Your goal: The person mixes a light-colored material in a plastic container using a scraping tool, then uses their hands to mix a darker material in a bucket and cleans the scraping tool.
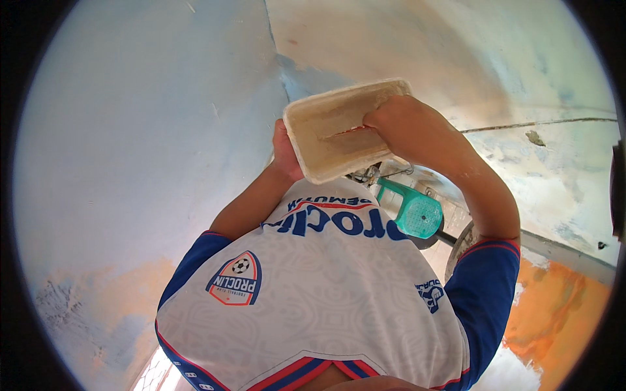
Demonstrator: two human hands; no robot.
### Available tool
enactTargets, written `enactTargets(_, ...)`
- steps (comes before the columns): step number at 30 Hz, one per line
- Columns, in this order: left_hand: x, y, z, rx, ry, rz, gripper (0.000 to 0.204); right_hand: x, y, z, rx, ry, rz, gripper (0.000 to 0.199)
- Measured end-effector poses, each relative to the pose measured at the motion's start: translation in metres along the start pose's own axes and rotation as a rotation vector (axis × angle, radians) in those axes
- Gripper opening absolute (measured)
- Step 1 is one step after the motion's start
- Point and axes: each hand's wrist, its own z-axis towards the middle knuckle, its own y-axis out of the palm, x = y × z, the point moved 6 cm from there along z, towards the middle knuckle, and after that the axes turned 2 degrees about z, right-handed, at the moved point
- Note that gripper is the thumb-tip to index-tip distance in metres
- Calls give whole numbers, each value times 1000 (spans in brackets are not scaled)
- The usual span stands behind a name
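Note:
A shallow rectangular tub (pixel 326 156), off-white and smeared with pale residue, is held up tilted in front of my chest. My left hand (pixel 285 151) grips its left side, with most of the fingers hidden behind the wall of the tub. Over the tub's right end reaches my right hand (pixel 396 124), its fingers closed on a thin flat tool (pixel 349 132) with a reddish edge. The tool looks like a putty scraper seen edge-on and lies against or just above the inside of the tub; whether it touches, I cannot tell.
Patchy white and bluish plastered walls (pixel 156 117) meet in a corner ahead. A narrow dark line (pixel 541 124) runs across the right wall, and orange paint (pixel 548 313) shows lower right. Below the tub stands a green plastic stool (pixel 419 215), with a round-rimmed container (pixel 456 251) beside it.

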Motion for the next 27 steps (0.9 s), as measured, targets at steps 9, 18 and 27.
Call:
enactTargets(9, -1, 7, -1, 6, 61, 6, 85, -1, -7, 10, 14, 18, -132, 21)
enactTargets(18, 1, -8, -9, 140, 74, 245, 91, -9, 9, 20, -63, -142, -16, 14)
enactTargets(27, -8, -13, -9, -1, 81, 144, 82, -13, -5, 15, 63, -147, -41, 16)
